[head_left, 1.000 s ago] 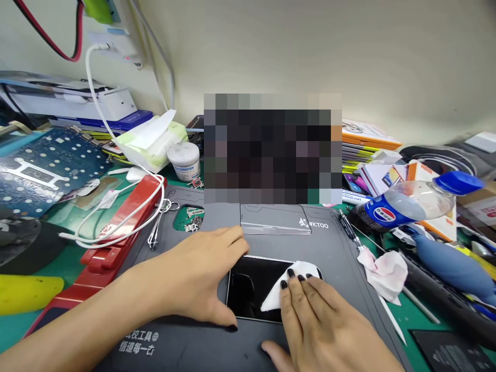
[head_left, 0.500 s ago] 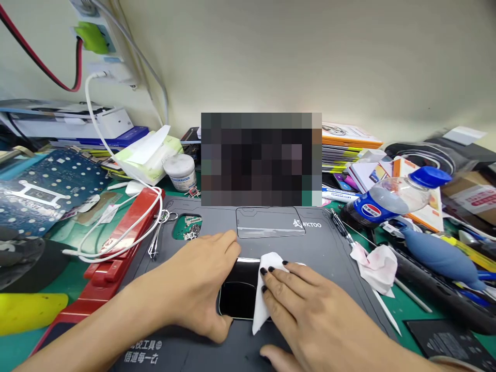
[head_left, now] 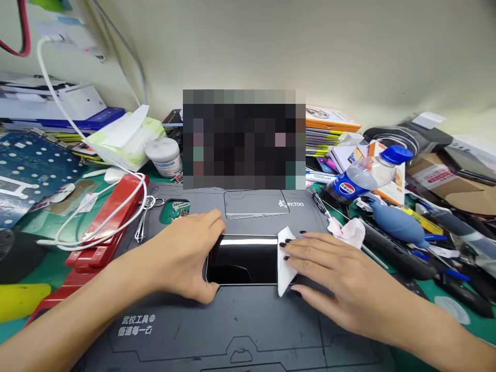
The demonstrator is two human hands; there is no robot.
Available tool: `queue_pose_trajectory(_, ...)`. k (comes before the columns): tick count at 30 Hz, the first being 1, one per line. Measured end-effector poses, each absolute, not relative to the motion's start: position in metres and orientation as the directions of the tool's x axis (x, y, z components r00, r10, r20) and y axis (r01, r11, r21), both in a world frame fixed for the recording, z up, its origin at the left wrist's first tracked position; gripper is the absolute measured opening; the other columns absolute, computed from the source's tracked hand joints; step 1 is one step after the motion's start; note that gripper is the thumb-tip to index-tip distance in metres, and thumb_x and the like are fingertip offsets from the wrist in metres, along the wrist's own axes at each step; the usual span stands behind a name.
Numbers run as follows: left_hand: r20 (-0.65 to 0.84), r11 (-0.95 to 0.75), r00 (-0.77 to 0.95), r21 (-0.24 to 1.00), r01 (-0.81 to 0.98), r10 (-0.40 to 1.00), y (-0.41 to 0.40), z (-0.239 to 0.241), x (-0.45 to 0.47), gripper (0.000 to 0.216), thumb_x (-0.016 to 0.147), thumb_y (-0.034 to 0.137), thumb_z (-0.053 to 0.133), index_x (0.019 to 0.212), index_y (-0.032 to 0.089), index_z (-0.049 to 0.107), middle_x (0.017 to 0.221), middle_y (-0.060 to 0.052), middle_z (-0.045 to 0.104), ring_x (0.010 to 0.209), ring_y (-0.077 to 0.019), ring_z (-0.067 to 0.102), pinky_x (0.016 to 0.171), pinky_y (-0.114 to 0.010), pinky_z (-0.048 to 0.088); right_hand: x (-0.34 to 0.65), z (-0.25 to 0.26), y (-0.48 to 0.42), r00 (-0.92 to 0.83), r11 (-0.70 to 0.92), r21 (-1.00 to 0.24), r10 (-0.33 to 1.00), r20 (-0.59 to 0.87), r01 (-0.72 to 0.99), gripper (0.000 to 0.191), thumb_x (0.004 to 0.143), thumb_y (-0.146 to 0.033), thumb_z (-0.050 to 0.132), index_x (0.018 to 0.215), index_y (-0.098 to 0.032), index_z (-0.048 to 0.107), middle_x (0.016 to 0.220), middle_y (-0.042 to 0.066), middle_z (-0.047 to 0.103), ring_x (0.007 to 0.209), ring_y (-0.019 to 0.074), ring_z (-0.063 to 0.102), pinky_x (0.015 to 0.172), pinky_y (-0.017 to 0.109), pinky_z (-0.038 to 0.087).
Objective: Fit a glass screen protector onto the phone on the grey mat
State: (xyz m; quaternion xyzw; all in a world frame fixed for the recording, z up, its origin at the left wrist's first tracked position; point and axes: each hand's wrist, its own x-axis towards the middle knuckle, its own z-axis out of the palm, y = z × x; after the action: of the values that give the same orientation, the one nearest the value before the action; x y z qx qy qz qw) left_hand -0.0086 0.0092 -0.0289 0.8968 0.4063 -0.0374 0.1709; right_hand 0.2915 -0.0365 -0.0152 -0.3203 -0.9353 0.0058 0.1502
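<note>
A black phone (head_left: 240, 260) lies screen up on a grey work mat (head_left: 217, 330). My left hand (head_left: 178, 256) grips the phone's left end, index finger along the far edge and thumb at the near corner. My right hand (head_left: 329, 274) lies flat with its fingers stretched out, pressing a white wipe (head_left: 284, 261) onto the phone's right end.
A crumpled tissue (head_left: 351, 231) and a screwdriver (head_left: 321, 204) lie right of the mat. A cola bottle (head_left: 364, 178), a blue air blower (head_left: 399, 225) and stacked boxes crowd the right side. A red case (head_left: 104, 227), white cable (head_left: 77, 232), paste jar (head_left: 163, 157) and tissue pack (head_left: 124, 135) sit left.
My right hand slid the wipe from the middle of the screen to the phone's right end. The left hand kept its hold. The view shifted slightly.
</note>
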Motion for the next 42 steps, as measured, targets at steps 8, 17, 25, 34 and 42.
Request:
queue_pose_trajectory(8, -0.142, -0.594, 0.678, 0.377, 0.711, 0.721, 0.006, -0.034, -0.001, 0.045, 0.065, 0.041, 0.066, 0.101, 0.014, 0.058, 0.105, -0.009, 0.055, 0.087, -0.0262, 0.056, 0.078, -0.042, 0.049, 0.311, -0.034, -0.023, -0.720, 0.805, -0.175, 0.588, 0.370, 0.568, 0.016, 0.097, -0.009, 0.060, 0.103, -0.018, 0.071, 0.104, 0.008, 0.075, 0.099, 0.0202, 0.070, 0.090, 0.038, 0.059)
queue_pose_trajectory(17, -0.252, -0.466, 0.652, 0.524, 0.713, 0.715, 0.012, -0.038, -0.016, 0.050, 0.069, 0.036, 0.076, 0.113, 0.023, 0.056, 0.117, -0.004, 0.054, 0.098, -0.0263, 0.057, 0.082, -0.040, 0.047, 0.319, -0.047, -0.014, -0.627, 0.759, -0.280, 0.646, 0.436, 0.588, 0.020, 0.095, -0.002, 0.057, 0.098, -0.017, 0.070, 0.092, 0.005, 0.074, 0.088, 0.0163, 0.067, 0.078, 0.034, 0.057)
queue_pose_trajectory(25, -0.240, -0.457, 0.678, 0.581, 0.674, 0.694, 0.017, -0.046, -0.026, 0.054, 0.072, 0.031, 0.077, 0.123, 0.027, 0.057, 0.124, -0.004, 0.055, 0.104, -0.0263, 0.060, 0.086, -0.040, 0.049, 0.315, -0.047, -0.016, -0.589, 0.730, -0.396, 0.683, 0.432, 0.557, 0.016, 0.095, -0.003, 0.061, 0.095, -0.016, 0.070, 0.087, 0.003, 0.072, 0.083, 0.0133, 0.063, 0.074, 0.029, 0.053)
queue_pose_trajectory(34, -0.225, -0.463, 0.683, 0.586, 0.665, 0.695, 0.018, -0.049, -0.026, 0.045, 0.072, 0.033, 0.079, 0.111, 0.023, 0.059, 0.119, -0.005, 0.055, 0.100, -0.0265, 0.061, 0.092, -0.044, 0.050, 0.305, -0.042, -0.024, -0.656, 0.751, -0.450, 0.651, 0.382, 0.483, 0.012, 0.097, -0.010, 0.063, 0.089, -0.017, 0.070, 0.079, 0.001, 0.067, 0.082, 0.0132, 0.059, 0.076, 0.029, 0.050)
queue_pose_trajectory(42, -0.283, -0.440, 0.678, 0.582, 0.683, 0.678, 0.021, -0.039, -0.021, 0.044, 0.071, 0.031, 0.079, 0.110, 0.021, 0.059, 0.118, -0.006, 0.054, 0.100, -0.0272, 0.062, 0.094, -0.047, 0.051, 0.287, -0.047, -0.034, -0.662, 0.775, -0.407, 0.628, 0.408, 0.483, 0.016, 0.097, -0.009, 0.060, 0.087, -0.017, 0.068, 0.079, 0.002, 0.065, 0.079, 0.0145, 0.055, 0.073, 0.031, 0.046)
